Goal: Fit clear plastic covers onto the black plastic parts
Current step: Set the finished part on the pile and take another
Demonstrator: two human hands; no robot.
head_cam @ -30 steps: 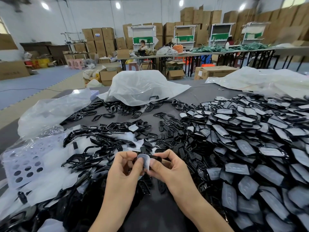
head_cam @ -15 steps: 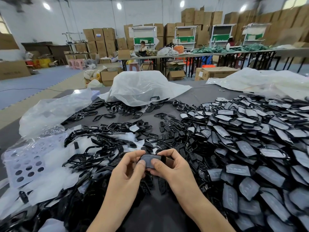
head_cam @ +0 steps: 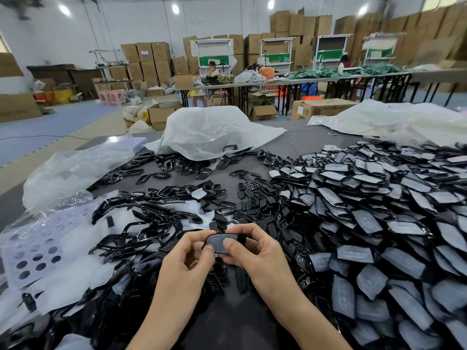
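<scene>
The single camera sits on the person's head and faces forward and down over the dark grey table (head_cam: 298, 147). It is nearest the left hand (head_cam: 188, 258) and right hand (head_cam: 252, 251), which enter from the bottom edge and pinch a small black plastic part under a clear cover (head_cam: 222, 244) just below frame centre. The wide lens also takes in the far wall's stacked brown cardboard boxes (head_cam: 149, 59), bending the edges.

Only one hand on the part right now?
No: the left hand and the right hand both pinch the covered black part held between them.
</scene>
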